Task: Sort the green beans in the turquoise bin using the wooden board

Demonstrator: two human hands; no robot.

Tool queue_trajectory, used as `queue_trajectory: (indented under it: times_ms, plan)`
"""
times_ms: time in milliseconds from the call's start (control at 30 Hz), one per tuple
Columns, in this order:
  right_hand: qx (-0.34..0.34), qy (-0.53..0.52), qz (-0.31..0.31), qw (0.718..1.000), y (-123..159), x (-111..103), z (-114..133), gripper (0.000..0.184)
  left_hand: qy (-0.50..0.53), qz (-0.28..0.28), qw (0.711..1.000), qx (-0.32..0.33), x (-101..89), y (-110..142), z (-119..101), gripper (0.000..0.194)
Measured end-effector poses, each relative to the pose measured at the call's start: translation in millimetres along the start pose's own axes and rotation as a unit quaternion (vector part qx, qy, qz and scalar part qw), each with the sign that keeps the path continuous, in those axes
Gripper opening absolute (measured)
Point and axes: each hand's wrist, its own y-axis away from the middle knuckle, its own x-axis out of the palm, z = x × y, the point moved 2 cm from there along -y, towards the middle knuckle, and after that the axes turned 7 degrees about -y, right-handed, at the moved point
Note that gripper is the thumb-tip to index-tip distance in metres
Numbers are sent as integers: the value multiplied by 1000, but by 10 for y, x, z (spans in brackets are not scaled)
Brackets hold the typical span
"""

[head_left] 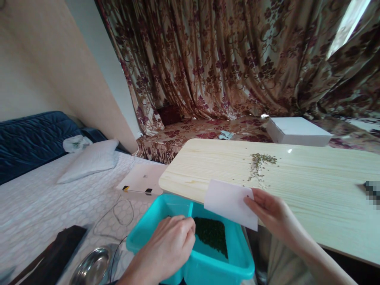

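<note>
L hand over turquoise bin, fingers curled, can't tell if gripping; dk green bits in bin's R comp. R hand pinches white sheet nr tbl edge, w/ scattered bits farther back.

Open air is stretching above the desk; white paper is screening part of its edge, and a divider is splitting the teal bin.

Your left hand and right hand were bare; a dark sleeve edge and greyish-beige legwear were visible.
</note>
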Motion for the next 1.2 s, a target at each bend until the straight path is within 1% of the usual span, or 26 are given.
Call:
queue_trajectory:
  times_ms: [67, 100, 133, 200, 233, 300, 367, 467, 567, 700, 800, 967, 1200]
  plan:
    - [4, 16, -31, 999, 118, -133, 65, 37, 2, -1, 1000, 3, 31, 2, -19, 25]
    - [2, 20, -70, 997, 161, -249, 100, 34, 5, 1, 1000, 7, 50, -1, -37, 26]
    - [-2, 16, -126, 992, 193, -391, 131, 32, 8, 2, 1000, 12, 69, -6, -58, 26]
    - [3, 25, -234, 972, 226, -691, 175, 36, 10, 5, 1000, 21, 104, -27, -115, 25]
    - [16, 35, -268, 963, 228, -823, 186, 37, 8, 8, 1000, 25, 119, -41, -149, 25]
    - [24, 50, -297, 953, 217, -1014, 205, 35, 4, 16, 999, 32, 146, -77, -225, 25]
    - [19, 56, -304, 951, 204, -1112, 229, 32, 3, 28, 999, 41, 173, -117, -305, 25]
    - [15, 54, -324, 944, 209, -1182, 259, 30, 4, 35, 998, 57, 219, -169, -403, 25]
    - [18, 54, -348, 936, 237, -1270, 249, 33, 6, 31, 997, 70, 278, -204, -459, 25]
    - [5, 60, -356, 932, 280, -1380, 201, 35, 9, 25, 996, 90, 341, -225, -500, 26]
    - [4, 56, -358, 932, 305, -1402, 210, 32, 8, 24, 995, 98, 352, -226, -520, 26]
    - [26, 48, -369, 928, 321, -1422, 242, 25, -1, 40, 995, 94, 341, -224, -528, 27]
    - [43, 28, -365, 929, 311, -1438, 117, 28, -7, 41, 995, 89, 356, -230, -542, 28]
